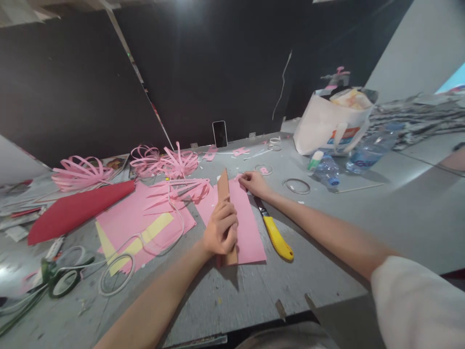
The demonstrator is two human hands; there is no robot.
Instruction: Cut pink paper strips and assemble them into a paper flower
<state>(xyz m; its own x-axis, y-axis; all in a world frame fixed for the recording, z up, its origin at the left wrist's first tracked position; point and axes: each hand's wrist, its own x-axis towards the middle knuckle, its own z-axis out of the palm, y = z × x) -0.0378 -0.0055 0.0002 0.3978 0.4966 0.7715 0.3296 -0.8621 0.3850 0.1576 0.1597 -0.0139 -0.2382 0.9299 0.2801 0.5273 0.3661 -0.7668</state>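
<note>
My left hand (pixel 221 229) presses down on a long brown ruler-like strip (pixel 223 186) that lies lengthwise on a pink paper sheet (pixel 250 228). My right hand (pixel 254 183) rests with its fingertips on the far edge of that pink sheet, near the strip's far end. A yellow-handled utility knife (pixel 276 235) lies on the grey table (pixel 363 203) just right of the sheet, under my right forearm, held by neither hand.
Left of the sheet lie more pink and yellow papers (pixel 141 228), pink cut-paper flowers (pixel 178 162), a red paper cone (pixel 78 208), tape rolls (pixel 63 281) and a white cable. A phone (pixel 220 134), a white bag (pixel 332 123) and water bottles (pixel 366 150) stand farther back.
</note>
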